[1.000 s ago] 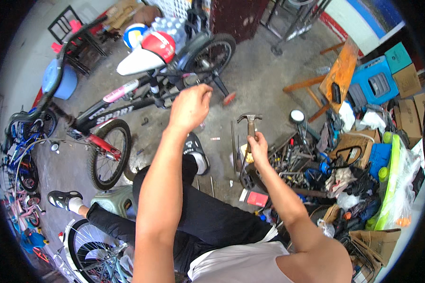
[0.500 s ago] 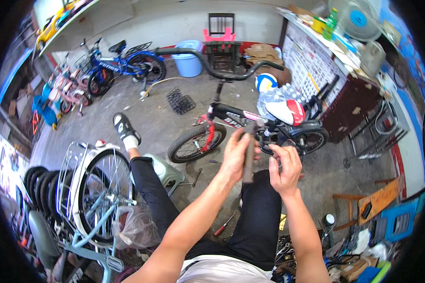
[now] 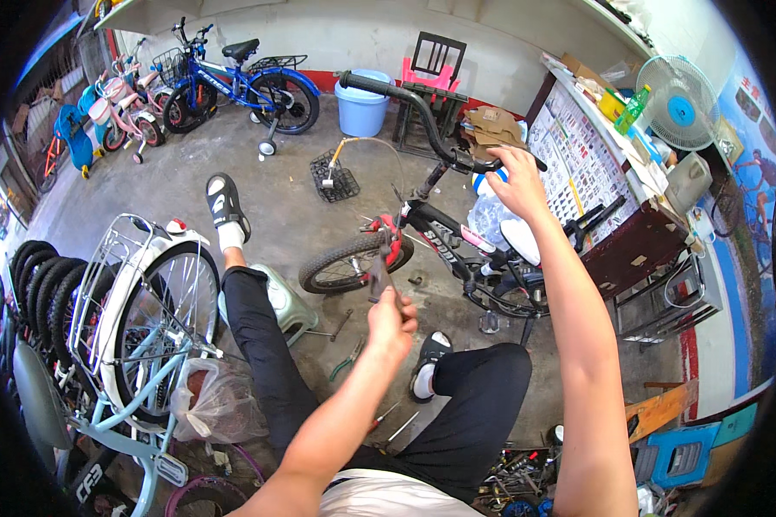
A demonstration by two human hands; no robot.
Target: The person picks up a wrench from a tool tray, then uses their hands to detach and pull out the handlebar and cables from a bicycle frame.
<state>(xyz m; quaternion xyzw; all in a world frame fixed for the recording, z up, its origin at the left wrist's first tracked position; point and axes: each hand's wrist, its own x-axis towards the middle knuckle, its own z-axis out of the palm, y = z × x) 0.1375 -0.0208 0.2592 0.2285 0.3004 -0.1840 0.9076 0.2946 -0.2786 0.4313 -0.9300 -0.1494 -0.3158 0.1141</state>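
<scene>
While black tyres [image 3: 47,280] stack up at far left, a light-blue bicycle [image 3: 129,446] stands before them, then a pale-green stool [image 3: 286,300] by the person's leg and pliers [image 3: 347,362] on the floor. Left hand [image 3: 391,329]: fingers closed round a hammer [image 3: 378,277], blurred, seen against the front wheel of the black children's bicycle [image 3: 433,224]. Right hand [image 3: 517,179]: fingers half bent over the handlebar [image 3: 424,119]; cannot tell whether they grip it. Beyond, a paper-covered counter [image 3: 578,164] and fan [image 3: 681,108] block the right.

Against half a second earlier, the right hand, then beside the left, is up at the handlebar.

Containers: clear plastic bag [image 3: 224,420], something reddish-brown inside; black wire basket [image 3: 347,185] on the floor; blue bucket [image 3: 371,112], contents hidden.
</scene>
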